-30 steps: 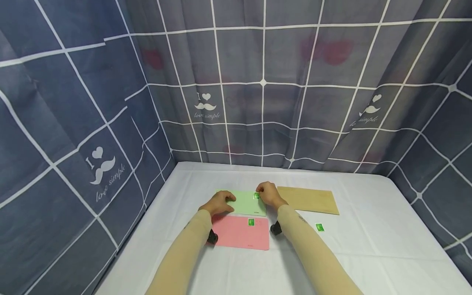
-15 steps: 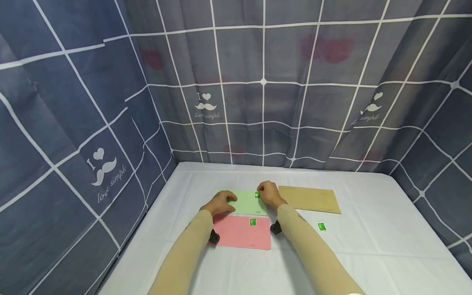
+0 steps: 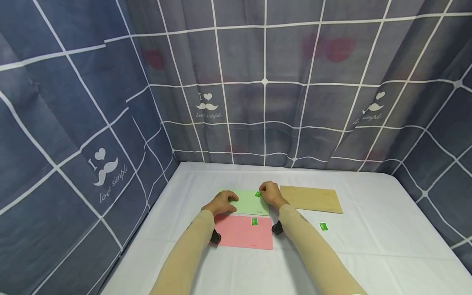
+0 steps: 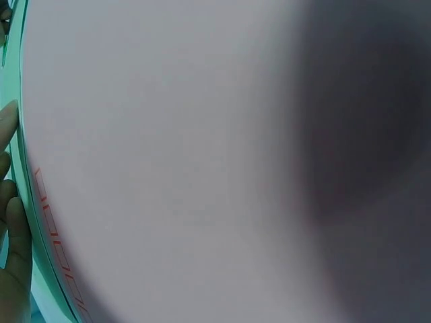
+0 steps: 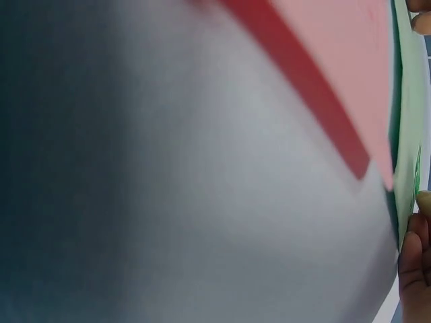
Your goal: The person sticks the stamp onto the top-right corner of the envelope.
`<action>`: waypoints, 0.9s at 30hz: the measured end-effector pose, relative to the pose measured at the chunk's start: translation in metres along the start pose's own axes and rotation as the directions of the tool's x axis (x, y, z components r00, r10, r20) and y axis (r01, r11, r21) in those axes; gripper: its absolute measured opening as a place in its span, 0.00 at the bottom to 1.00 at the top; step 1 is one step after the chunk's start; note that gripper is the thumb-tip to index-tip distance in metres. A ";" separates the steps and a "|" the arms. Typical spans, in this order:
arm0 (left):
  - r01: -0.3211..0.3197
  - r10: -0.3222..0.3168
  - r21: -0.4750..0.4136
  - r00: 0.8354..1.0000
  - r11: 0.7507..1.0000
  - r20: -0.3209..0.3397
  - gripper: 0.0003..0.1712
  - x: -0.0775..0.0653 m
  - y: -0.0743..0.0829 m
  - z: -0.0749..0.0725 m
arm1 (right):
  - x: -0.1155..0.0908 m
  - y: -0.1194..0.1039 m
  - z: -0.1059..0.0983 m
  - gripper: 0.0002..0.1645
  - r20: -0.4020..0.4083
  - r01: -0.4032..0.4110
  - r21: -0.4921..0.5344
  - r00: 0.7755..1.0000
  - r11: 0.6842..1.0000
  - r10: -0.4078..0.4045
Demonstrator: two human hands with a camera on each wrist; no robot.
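In the head view, a light green envelope (image 3: 248, 203) lies flat on the white table. My left hand (image 3: 222, 202) rests on its left part, thumb and fingers spread apart. At the envelope's upper right corner my right hand (image 3: 271, 192) pinches a small green postage stamp (image 3: 257, 194), which sits tilted against the envelope's edges. The stamp shows as a thin green sliver beside the fingertips in the right wrist view. Just below lies a pink envelope (image 3: 241, 233) with another green stamp (image 3: 254, 221) near its upper right corner.
A brown envelope (image 3: 312, 199) lies to the right of the green one. A loose green stamp (image 3: 323, 226) is on the white tablecloth (image 3: 372, 241) below it. Dark checked curtains (image 3: 243, 98) stand behind and beside the table.
Between my right fingertips the stamp has turned from nearly square with the green envelope to a tilt. Both hands stay almost in place; the whole view shifts slightly.
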State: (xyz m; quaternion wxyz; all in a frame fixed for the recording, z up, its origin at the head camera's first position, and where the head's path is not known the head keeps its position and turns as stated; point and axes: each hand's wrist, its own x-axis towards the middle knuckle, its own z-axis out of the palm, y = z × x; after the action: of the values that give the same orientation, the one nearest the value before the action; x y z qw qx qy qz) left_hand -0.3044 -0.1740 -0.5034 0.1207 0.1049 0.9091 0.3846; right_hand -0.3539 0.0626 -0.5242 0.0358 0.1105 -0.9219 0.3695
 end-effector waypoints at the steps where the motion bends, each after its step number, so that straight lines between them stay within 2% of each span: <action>1: 0.000 0.000 0.002 1.000 1.000 0.000 0.22 0.000 0.000 0.000 | 0.000 0.001 0.000 0.09 0.001 0.002 -0.001 1.000 1.000 -0.002; 9: -0.009 0.010 0.017 1.000 1.000 -0.009 0.22 0.002 -0.001 0.002 | -0.003 0.000 -0.003 0.11 0.033 0.030 0.020 0.999 0.999 -0.031; 16: -0.017 0.017 0.005 1.000 1.000 0.004 0.21 0.004 0.000 0.003 | -0.007 0.004 -0.016 0.13 0.066 0.135 -0.102 0.990 0.986 -0.128; 20: -0.007 0.007 -0.007 1.000 1.000 0.016 0.21 0.004 0.001 0.004 | -0.013 0.002 -0.026 0.14 0.129 0.232 -0.183 0.969 0.955 -0.211; 24: -0.003 0.003 0.001 1.000 1.000 0.007 0.21 0.002 0.000 0.001 | -0.021 -0.004 -0.035 0.18 0.236 0.321 -0.216 0.934 0.922 -0.269; 27: -0.005 0.005 0.005 1.000 1.000 0.004 0.21 0.002 -0.001 0.000 | -0.027 -0.008 -0.038 0.23 0.318 0.360 -0.232 0.906 0.904 -0.279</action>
State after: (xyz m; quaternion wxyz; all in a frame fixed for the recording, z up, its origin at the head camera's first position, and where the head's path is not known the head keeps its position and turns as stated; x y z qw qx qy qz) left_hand -0.3064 -0.1742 -0.5038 0.1211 0.1082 0.9096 0.3825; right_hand -0.3260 0.0881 -0.4952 -0.0177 0.3059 -0.9302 0.2023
